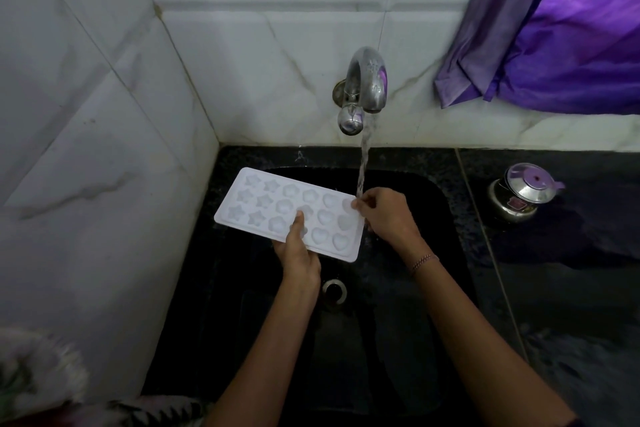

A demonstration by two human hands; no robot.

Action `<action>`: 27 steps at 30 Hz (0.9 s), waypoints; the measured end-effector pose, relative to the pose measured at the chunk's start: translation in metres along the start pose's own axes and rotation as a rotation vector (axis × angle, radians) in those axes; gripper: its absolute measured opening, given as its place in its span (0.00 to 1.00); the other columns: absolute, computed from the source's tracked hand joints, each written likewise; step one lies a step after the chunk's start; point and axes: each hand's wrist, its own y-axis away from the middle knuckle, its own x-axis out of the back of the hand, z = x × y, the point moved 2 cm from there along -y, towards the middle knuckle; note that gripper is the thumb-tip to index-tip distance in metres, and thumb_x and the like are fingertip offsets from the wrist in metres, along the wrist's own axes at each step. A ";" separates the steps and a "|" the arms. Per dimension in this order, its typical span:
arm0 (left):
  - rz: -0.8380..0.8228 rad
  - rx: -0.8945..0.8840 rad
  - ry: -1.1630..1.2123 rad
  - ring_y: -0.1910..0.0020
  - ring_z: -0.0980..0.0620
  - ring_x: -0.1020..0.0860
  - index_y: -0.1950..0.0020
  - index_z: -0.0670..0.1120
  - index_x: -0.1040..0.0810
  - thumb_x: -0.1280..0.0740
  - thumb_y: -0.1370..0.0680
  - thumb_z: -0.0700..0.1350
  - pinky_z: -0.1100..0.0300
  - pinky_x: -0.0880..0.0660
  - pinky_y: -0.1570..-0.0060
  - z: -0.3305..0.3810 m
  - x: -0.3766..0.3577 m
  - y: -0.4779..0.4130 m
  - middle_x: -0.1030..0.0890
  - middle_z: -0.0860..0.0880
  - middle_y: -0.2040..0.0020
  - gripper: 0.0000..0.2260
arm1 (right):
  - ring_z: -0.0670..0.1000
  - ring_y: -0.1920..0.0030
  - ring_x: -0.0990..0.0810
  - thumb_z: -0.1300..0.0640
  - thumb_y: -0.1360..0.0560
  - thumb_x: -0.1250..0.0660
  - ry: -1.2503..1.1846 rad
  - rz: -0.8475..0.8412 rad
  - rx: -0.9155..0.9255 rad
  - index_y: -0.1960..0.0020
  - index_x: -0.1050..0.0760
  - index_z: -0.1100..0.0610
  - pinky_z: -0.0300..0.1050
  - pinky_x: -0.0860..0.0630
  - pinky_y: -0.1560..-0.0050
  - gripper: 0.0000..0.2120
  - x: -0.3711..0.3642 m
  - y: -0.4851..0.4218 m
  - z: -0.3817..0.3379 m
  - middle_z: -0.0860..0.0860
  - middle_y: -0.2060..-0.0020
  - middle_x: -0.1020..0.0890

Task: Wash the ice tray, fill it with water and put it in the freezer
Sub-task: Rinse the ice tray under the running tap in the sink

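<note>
White tiled walls close around a black sink [426, 288], and an ice tray [263, 199] is held above the basin at the running tap [367, 80].
From the left: the tray lies nearly flat with its cups facing up. Its long axis goes from far left to near right, with star cups at the left end and heart cups at the right end. The left hand [298, 253] grips the near long edge, thumb on top. The water [363, 163] falls at the right short end, where the right hand [388, 215] pinches the far corner. I judge this is the rinsing step. To do it well, slide the tray to the right under the stream so every cup gets water, then tip it to empty. A small steel pot [519, 194] stands well apart on the right counter.
</note>
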 end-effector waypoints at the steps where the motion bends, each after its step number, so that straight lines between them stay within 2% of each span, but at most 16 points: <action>1: -0.001 -0.007 -0.003 0.43 0.44 0.20 0.32 0.46 0.29 0.29 0.27 0.36 0.44 0.21 0.47 0.001 0.000 0.000 0.21 0.44 0.40 0.24 | 0.50 0.64 0.22 0.56 0.23 0.35 0.067 0.039 0.036 0.50 0.21 0.61 0.39 0.26 0.63 0.09 -0.002 0.003 0.004 0.55 0.61 0.19; 3: 0.003 -0.014 -0.007 0.43 0.44 0.20 0.32 0.45 0.29 0.29 0.27 0.36 0.44 0.22 0.47 0.001 0.002 0.000 0.21 0.44 0.39 0.24 | 0.56 0.52 0.22 0.61 0.23 0.38 0.243 0.097 0.139 0.44 0.21 0.58 0.45 0.27 0.56 0.10 -0.008 0.009 0.012 0.56 0.51 0.21; 5: 0.003 -0.016 -0.020 0.43 0.43 0.20 0.32 0.45 0.28 0.29 0.27 0.36 0.42 0.23 0.45 0.000 0.003 -0.001 0.21 0.43 0.39 0.24 | 0.57 0.49 0.28 0.62 0.24 0.38 0.430 0.134 0.252 0.39 0.23 0.53 0.46 0.30 0.57 0.15 -0.015 0.015 0.018 0.56 0.49 0.26; 7: -0.003 -0.021 -0.035 0.43 0.43 0.20 0.32 0.45 0.28 0.29 0.27 0.36 0.41 0.24 0.43 -0.002 0.004 -0.001 0.21 0.43 0.39 0.23 | 0.57 0.49 0.31 0.59 0.25 0.36 0.582 0.171 0.319 0.39 0.24 0.49 0.46 0.33 0.58 0.16 -0.017 0.020 0.020 0.55 0.48 0.28; 10: 0.005 -0.017 -0.039 0.43 0.43 0.20 0.34 0.45 0.27 0.30 0.26 0.36 0.41 0.24 0.43 -0.003 0.005 0.000 0.20 0.43 0.40 0.22 | 0.60 0.51 0.29 0.58 0.29 0.32 0.684 0.249 0.320 0.44 0.21 0.49 0.51 0.32 0.57 0.14 -0.017 0.022 0.020 0.56 0.50 0.26; 13: -0.009 -0.031 -0.031 0.44 0.44 0.20 0.36 0.46 0.26 0.30 0.25 0.39 0.43 0.23 0.43 -0.003 0.002 0.005 0.20 0.43 0.40 0.17 | 0.60 0.53 0.28 0.57 0.36 0.26 0.758 0.308 0.338 0.50 0.19 0.50 0.51 0.29 0.59 0.14 -0.019 0.021 0.017 0.57 0.52 0.24; 16: -0.010 -0.040 -0.012 0.44 0.45 0.20 0.41 0.50 0.26 0.31 0.24 0.42 0.43 0.24 0.43 -0.004 0.000 0.006 0.21 0.44 0.40 0.12 | 0.59 0.51 0.29 0.56 0.40 0.23 0.795 0.297 0.387 0.51 0.19 0.49 0.52 0.27 0.59 0.18 -0.022 0.018 0.016 0.57 0.50 0.23; 19: -0.003 -0.035 -0.025 0.43 0.45 0.20 0.36 0.47 0.27 0.30 0.24 0.44 0.43 0.23 0.43 -0.005 -0.001 0.003 0.21 0.44 0.39 0.17 | 0.59 0.49 0.28 0.55 0.38 0.25 0.834 0.268 0.316 0.52 0.19 0.48 0.53 0.28 0.56 0.15 -0.020 0.017 0.015 0.56 0.47 0.23; 22: -0.018 -0.041 -0.035 0.43 0.45 0.21 0.32 0.46 0.28 0.29 0.25 0.44 0.43 0.23 0.43 -0.007 -0.004 0.001 0.21 0.44 0.39 0.22 | 0.62 0.45 0.26 0.56 0.34 0.28 0.838 0.211 0.313 0.47 0.20 0.50 0.54 0.29 0.53 0.15 -0.021 0.014 0.017 0.58 0.41 0.24; 25: -0.027 -0.061 -0.045 0.43 0.45 0.20 0.33 0.45 0.28 0.30 0.25 0.43 0.45 0.22 0.44 -0.004 -0.008 -0.002 0.21 0.45 0.40 0.21 | 0.64 0.37 0.33 0.58 0.27 0.35 0.749 0.131 0.392 0.38 0.24 0.51 0.57 0.31 0.46 0.17 -0.019 0.009 0.024 0.59 0.33 0.31; 27: -0.028 -0.071 -0.042 0.43 0.46 0.20 0.33 0.45 0.28 0.30 0.24 0.42 0.46 0.22 0.45 -0.003 -0.011 -0.002 0.21 0.45 0.40 0.21 | 0.62 0.36 0.35 0.60 0.23 0.39 0.547 0.112 0.347 0.37 0.27 0.54 0.54 0.31 0.43 0.15 -0.015 0.009 0.027 0.59 0.32 0.36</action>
